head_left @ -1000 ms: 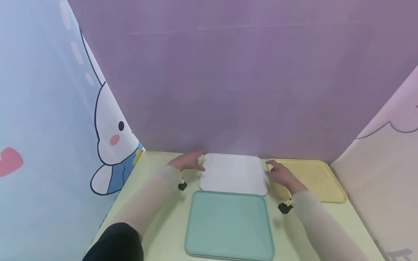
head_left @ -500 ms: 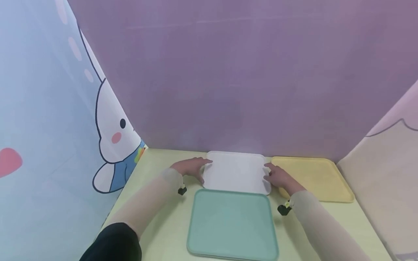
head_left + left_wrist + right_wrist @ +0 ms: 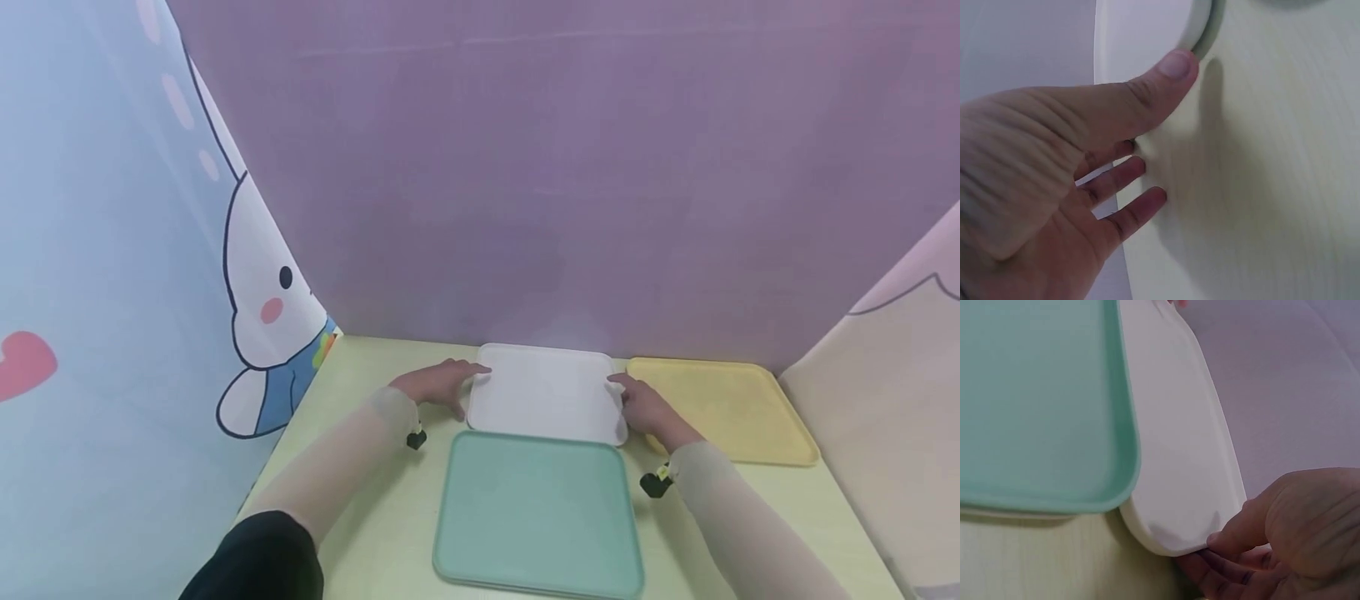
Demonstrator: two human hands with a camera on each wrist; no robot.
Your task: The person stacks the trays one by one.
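Fingers (image 3: 1141, 169) of the left hand (image 3: 438, 385) lie along the left rim of the flat white rectangular plastic tray (image 3: 547, 393), curled under its edge with the thumb set against the rounded corner; the hand grips the rim. Fingers (image 3: 1222, 570) of the right hand (image 3: 647, 406) hook beneath the tray's right near corner, thumb on top, likewise gripping.

Location: the white tray sits at the back middle of the pale yellow-green desk (image 3: 375, 517), its near edge just beside, possibly overlapping, the mint-green rounded-corner plastic tray (image 3: 536, 517). In the right wrist view the white tray's corner appears slightly raised off the desk; whether the whole tray is clear cannot be told.

Handling judgement: the tray looks thin, stiff and light, with a smooth moulded surface that may slip under dry skin. The shallow raised rim is the natural purchase; opposite side edges, as taken here, should keep it level. No sign of fragility, though a thin tray may flex if carried by one corner.

Materials and shapes: all trays are matt plastic, rectangular with rounded corners and low lips. A pale yellow plastic tray (image 3: 723, 408) lies to the right, just beside the white one. The desk shows a faint wood-grain texture. Fabric screens enclose the desk: plain purple cloth (image 3: 562, 167) behind, a cartoon-printed blue cloth (image 3: 112, 250) on the left.
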